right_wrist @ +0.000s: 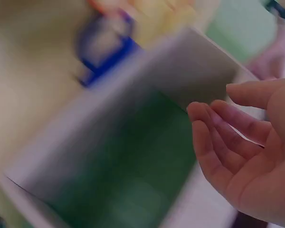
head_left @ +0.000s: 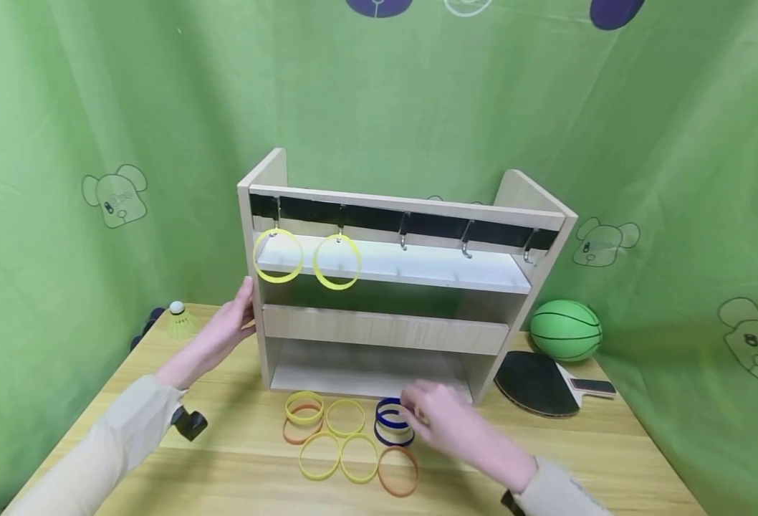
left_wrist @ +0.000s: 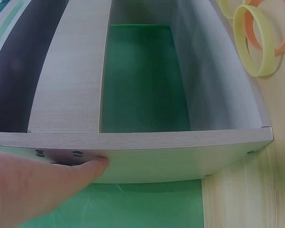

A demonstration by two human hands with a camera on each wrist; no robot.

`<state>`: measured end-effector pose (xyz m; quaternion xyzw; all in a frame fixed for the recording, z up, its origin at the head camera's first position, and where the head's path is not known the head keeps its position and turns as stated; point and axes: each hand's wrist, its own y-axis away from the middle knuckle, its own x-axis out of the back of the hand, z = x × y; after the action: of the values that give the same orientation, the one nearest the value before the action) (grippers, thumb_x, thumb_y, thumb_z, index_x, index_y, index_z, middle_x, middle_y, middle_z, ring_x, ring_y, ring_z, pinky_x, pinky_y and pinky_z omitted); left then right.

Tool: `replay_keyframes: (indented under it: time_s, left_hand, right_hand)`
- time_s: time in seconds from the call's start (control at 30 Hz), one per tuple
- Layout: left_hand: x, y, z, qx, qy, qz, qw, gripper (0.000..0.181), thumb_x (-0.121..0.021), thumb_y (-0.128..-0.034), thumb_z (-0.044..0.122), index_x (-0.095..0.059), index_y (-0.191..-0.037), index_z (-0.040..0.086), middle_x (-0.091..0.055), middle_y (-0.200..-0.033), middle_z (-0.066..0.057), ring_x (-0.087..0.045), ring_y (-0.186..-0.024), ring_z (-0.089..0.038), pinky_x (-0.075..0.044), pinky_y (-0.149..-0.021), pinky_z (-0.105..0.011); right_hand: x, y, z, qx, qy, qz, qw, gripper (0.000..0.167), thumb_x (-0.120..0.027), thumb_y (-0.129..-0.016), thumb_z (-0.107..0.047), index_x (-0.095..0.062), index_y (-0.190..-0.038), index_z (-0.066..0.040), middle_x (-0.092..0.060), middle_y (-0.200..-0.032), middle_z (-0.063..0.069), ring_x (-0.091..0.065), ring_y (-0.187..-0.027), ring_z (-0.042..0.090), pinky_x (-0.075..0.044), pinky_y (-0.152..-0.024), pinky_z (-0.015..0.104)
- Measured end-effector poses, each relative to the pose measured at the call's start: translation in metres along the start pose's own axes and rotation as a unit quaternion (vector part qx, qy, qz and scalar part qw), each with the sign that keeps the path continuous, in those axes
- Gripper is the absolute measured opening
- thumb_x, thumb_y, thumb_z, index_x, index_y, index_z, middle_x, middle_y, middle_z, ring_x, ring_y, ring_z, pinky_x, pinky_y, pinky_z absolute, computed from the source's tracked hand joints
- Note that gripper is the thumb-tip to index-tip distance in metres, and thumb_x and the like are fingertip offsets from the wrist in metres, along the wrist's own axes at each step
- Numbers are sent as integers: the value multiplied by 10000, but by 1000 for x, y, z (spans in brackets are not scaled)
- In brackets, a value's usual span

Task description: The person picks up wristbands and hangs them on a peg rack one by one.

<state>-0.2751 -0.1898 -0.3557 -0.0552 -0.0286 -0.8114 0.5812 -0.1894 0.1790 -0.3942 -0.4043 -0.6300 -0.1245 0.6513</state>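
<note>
A wooden shelf rack (head_left: 385, 330) stands on the table with a row of hooks along its top bar. Yellow rubber bands hang from two hooks, a left band (head_left: 279, 278) and a second band (head_left: 336, 284). My left hand (head_left: 229, 326) touches the rack's left side panel (left_wrist: 180, 154), its thumb extended along it in the left wrist view. Near the dark blue bands (head_left: 395, 436) in front of the rack is my right hand (head_left: 446, 419), blurred in the head view. The right wrist view shows that hand (right_wrist: 247, 152) with loosely bent fingers and nothing in them.
Yellow bands (head_left: 319, 478) and orange bands (head_left: 398, 494) lie on the table (head_left: 237, 459) before the rack. To the right are a green ball (head_left: 566, 330) and a black table tennis paddle (head_left: 536, 383). A yellow shuttlecock (head_left: 181, 322) stands at the left. Green curtain (head_left: 379, 93) hangs behind.
</note>
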Motion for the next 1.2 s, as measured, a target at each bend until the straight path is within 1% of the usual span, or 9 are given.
replay_keyframes:
  time_s: [0.1,0.23,0.37,0.57,0.73,0.83,1.03,1.13,1.2]
  left_hand:
    - [0,0,1,-17,-26,-11,10000,926,-112,-988,684,-51,-1571,-34,-41,-1639,-295,-49,-1537,-445,-104,-1263,-588]
    - [-1,-1,3,-10,-49,-12,10000,926,-114,-988,685,-42,-1572,-30,-28,-1640,-292,-39,-1536,-448,-102,-1263,-590]
    - [-1,-1,3,0,-33,-14,10000,925,-107,-988,683,-45,-1571,-32,-33,-1641,-289,-39,-1538,-442,-99,-1265,-584]
    - [-1,-1,2,-27,-35,-7,10000,920,-110,-986,687,-40,-1577,-14,-30,-1645,-281,-38,-1538,-443,-101,-1263,-591]
    - [-1,0,1,2,-40,-4,10000,917,-116,-987,686,-36,-1578,-11,-24,-1646,-278,-35,-1538,-442,-99,-1264,-590]
    - [-1,1,0,5,-28,9,10000,921,-115,-987,687,-38,-1577,-16,-25,-1646,-278,-34,-1539,-439,-97,-1265,-587]
    - [0,0,-1,-20,0,35,10000,931,-118,-985,690,-56,-1573,-29,-54,-1641,-291,-57,-1538,-440,-110,-1264,-587]
    - [0,-1,-1,-32,27,46,10000,926,-120,-989,684,-59,-1573,-32,-64,-1639,-294,-66,-1537,-443,-115,-1264,-589]
    - [0,-1,-2,-40,40,44,10000,924,-119,-991,681,-57,-1572,-34,-65,-1638,-296,-66,-1536,-444,-115,-1263,-591]
  right_hand:
    - [-27,20,5,-352,-286,-516,9976,146,-737,-851,-108,-630,-757,-139,-611,-710,-57,-523,-613,-19,-440,-519,84]
    - [-49,37,12,-636,-384,-813,9939,187,-740,-857,-150,-608,-725,-154,-543,-671,-92,-403,-593,-48,-373,-498,105]
    - [-59,44,15,-745,-443,-885,9923,181,-739,-861,-154,-607,-737,-151,-534,-675,-96,-392,-600,-47,-366,-501,108]
    - [-60,44,16,-674,-520,-902,9923,150,-754,-847,-109,-636,-759,-139,-576,-695,-79,-422,-625,-50,-407,-522,111]
    - [-50,41,12,-671,-712,-940,9908,104,-735,-859,-82,-670,-787,-120,-653,-708,-61,-478,-628,-66,-462,-546,106]
    - [-39,38,8,-574,-856,-818,9913,97,-723,-863,-61,-674,-793,-109,-682,-715,-50,-501,-629,-74,-474,-548,100]
    - [-14,29,0,-140,-988,-255,9947,105,-722,-850,-11,-685,-804,-99,-717,-748,-23,-572,-648,-54,-491,-553,72]
    - [4,21,-2,175,-795,162,9965,127,-735,-821,23,-681,-811,-92,-722,-752,-3,-621,-645,-9,-510,-559,64]
    - [19,14,-5,257,-574,339,9974,135,-741,-809,29,-678,-816,-91,-715,-756,-2,-630,-644,12,-513,-561,60]
